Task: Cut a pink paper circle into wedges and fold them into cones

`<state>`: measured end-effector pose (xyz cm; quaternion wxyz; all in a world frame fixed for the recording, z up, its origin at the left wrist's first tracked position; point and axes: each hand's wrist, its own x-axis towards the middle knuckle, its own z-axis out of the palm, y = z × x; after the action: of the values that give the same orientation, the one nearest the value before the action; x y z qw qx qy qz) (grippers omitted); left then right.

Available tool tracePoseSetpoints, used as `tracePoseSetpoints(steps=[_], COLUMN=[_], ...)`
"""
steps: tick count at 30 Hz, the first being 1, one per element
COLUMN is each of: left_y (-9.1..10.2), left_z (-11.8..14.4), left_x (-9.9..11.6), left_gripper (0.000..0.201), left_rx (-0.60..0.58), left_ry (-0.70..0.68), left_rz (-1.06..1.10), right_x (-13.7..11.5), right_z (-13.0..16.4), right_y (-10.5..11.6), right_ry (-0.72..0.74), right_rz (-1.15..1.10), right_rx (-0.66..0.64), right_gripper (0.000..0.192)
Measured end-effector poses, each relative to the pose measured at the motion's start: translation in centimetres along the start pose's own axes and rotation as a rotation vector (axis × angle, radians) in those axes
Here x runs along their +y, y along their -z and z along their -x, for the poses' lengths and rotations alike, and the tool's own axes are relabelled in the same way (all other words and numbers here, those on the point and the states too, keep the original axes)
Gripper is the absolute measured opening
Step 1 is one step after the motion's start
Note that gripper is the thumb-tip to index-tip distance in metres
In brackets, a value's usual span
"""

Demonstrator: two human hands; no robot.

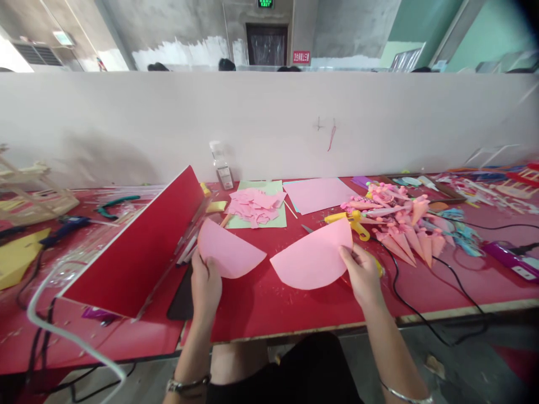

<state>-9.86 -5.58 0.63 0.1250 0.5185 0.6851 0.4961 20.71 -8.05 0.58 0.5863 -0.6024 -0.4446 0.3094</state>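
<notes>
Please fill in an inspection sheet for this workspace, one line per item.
Surface: red tabletop, small bits scattered on it.
Job's things: left pink half-circle and right pink half-circle, narrow gap between their tips.
Clutter: pink scraps on a green sheet; heaped pink cones; bottle; slanted red panel.
Hands: left hand holds the left half-circle, right hand the right one.
Cables: black cable loops over the front edge at right.
Surroundings: white partition behind; door and exit sign beyond.

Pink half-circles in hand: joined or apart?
Apart: the left hand holds one half-circle, the right hand holds the other half-circle, and red table shows between them.
</notes>
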Motion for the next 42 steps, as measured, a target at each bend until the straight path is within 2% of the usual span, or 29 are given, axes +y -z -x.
tracePoseSetpoints(steps=[2, 4, 6, 7, 8, 10, 12, 15, 17, 19, 21, 24, 27, 30, 32, 35, 38, 40, 42], left_y=[-0.5, -0.7, -0.8, -0.9, -1.0, -1.5, -2.2, -3.3, -3.8, -3.9, -3.9, -3.6, -3.4, -3.3, -3.3, -3.0, -2.9, -2.9, -2.9], left_z=[0.2, 0.5, 1.1, 1.5, 2.0, 3.1, 4.3, 5.6, 6.1, 6.5, 6.8, 7.1, 7.0, 6.6, 6.4, 6.2, 6.2, 6.2, 6.2], left_x=[0.3, 0.8, 1.5, 1.9, 2.3, 3.1, 3.8, 4.6, 5.0, 5.1, 5.1, 5.0, 5.3, 5.9, 6.2, 6.4, 6.5, 6.5, 6.5], left_gripper=[0.058, 0.068, 0.064, 0.058, 0.050, 0.045, 0.046, 0.040, 0.038, 0.038, 0.042, 0.049, 0.043, 0.039, 0.040, 0.042, 0.038, 0.036, 0.035], left_rx=[0.000, 0.085, 0.091, 0.009, -0.131, -0.485, -0.632, -0.599, -0.575, -0.627, -0.741, -0.871, -0.816, -0.683, -0.666, -0.788, -0.876, -0.917, -0.956], left_ry=[-0.048, -0.123, -0.167, -0.154, -0.114, 0.067, 0.268, 0.426, 0.417, 0.367, 0.346, 0.338, 0.327, 0.365, 0.383, 0.403, 0.396, 0.389, 0.398], left_rz=[-0.051, -0.112, -0.083, -0.009, 0.106, 0.372, 0.476, 0.398, 0.399, 0.469, 0.567, 0.678, 0.630, 0.504, 0.488, 0.557, 0.633, 0.671, 0.703], right_x=[0.1, 0.3, 0.5, 0.5, 0.5, 0.3, 0.1, -0.5, -0.7, -1.0, -1.1, -1.5, -2.2, -3.2, -3.5, -3.5, -3.4, -3.4, -3.4], right_z=[0.3, 0.6, 1.0, 1.2, 1.4, 1.9, 2.4, 3.2, 3.8, 4.3, 4.8, 5.2, 5.4, 5.4, 5.0, 4.1, 3.3, 3.1, 3.2], right_y=[-0.7, -1.5, -2.4, -2.9, -3.3, -4.3, -5.0, -5.7, -6.0, -6.1, -6.4, -6.7, -6.7, -6.1, -5.7, -5.5, -5.8, -6.0, -6.1], right_ry=[-0.021, -0.037, -0.042, -0.043, -0.045, -0.048, -0.021, 0.148, 0.334, 0.520, 0.653, 0.742, 0.767, 0.717, 0.616, 0.325, 0.021, -0.072, -0.088], right_rz=[-0.060, -0.103, -0.152, -0.179, -0.205, -0.242, -0.217, -0.019, 0.139, 0.251, 0.325, 0.416, 0.480, 0.455, 0.331, 0.046, -0.137, -0.160, -0.146], right_rx=[-0.033, -0.046, -0.031, -0.013, 0.008, 0.046, 0.065, 0.112, 0.091, -0.028, -0.154, -0.219, -0.232, -0.329, -0.370, -0.354, -0.516, -0.579, -0.538], right_gripper=[0.028, 0.029, 0.030, 0.030, 0.030, 0.029, 0.028, 0.020, 0.012, 0.013, 0.021, 0.026, 0.026, 0.034, 0.044, 0.042, 0.036, 0.034, 0.033])
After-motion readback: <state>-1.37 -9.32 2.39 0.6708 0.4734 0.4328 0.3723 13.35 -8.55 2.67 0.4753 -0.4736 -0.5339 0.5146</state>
